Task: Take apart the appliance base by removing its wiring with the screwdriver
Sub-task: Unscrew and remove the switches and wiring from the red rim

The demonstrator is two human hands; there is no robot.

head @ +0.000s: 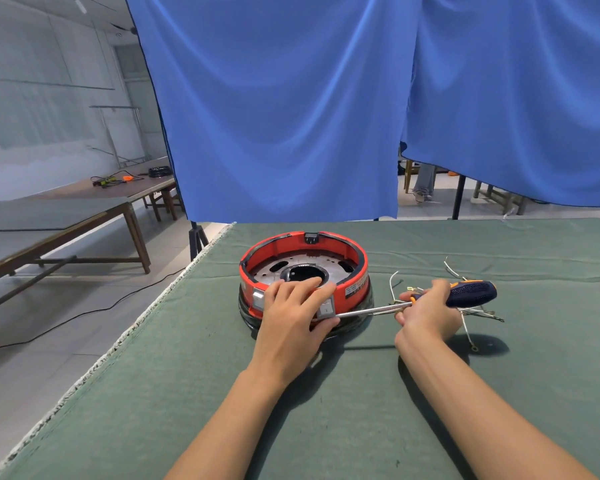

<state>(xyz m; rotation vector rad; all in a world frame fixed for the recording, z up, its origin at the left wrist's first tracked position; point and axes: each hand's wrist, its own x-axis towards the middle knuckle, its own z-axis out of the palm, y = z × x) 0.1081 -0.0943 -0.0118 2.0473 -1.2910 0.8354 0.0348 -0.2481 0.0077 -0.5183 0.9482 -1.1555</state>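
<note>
We have one camera, on the head. It looks forward and down, with the appliance base near at twelve o'clock.

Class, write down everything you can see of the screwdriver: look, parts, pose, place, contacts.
The screwdriver has a dark blue ribbed handle with orange trim and a long metal shaft. The right hand grips it, holding it nearly level above the green cloth, tip at the near side of the appliance base, beside the thumb of the left hand.

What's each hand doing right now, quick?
Left hand: grips the appliance base at its near rim.
Right hand: grips the screwdriver, tip at the base's side.
</note>
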